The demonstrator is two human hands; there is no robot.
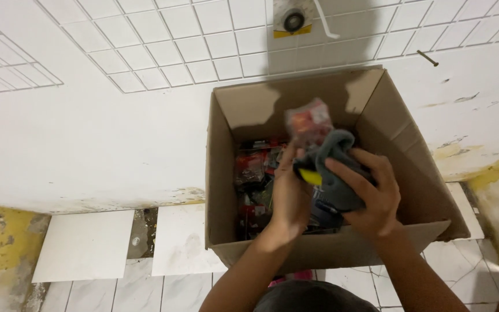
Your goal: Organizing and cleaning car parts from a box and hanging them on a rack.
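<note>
Presently on view, listed from the nine o'clock side to the three o'clock side.

Loose white tile (85, 242): flat on the floor at about eight o'clock from the carton, well apart from it. A second loose tile (180, 240) lies just beside the carton's near left corner, across a wet, dirty gap from the first.

Cardboard box (399, 124): brown, flaps open, standing against the white wall, centre of view. Its bottom is heaped with small packets (253, 173) in red, black and clear wrap; single items cannot be told apart.

Left hand (289, 193): reaching into the carton from six o'clock, fingers curled shut around the left edge of a grey cloth bundle.

Grey cloth bundle (335, 167): soft, folded, held over the carton's interior between both hands, above the packets. A yellow patch (310, 176) shows at its lower left, against the left palm.

Red-and-clear packet (309, 122): blurred, at twelve o'clock from the bundle and touching its top; which hand bears it cannot be told.

Right hand (373, 193): at three o'clock from the bundle, fingers spread and pressed closed over the cloth from the right.

Round wall fitting (293, 20): above the carton at twelve o'clock, on the tiled wall.

Nail (427, 58): dark, in the wall at about one o'clock.
</note>
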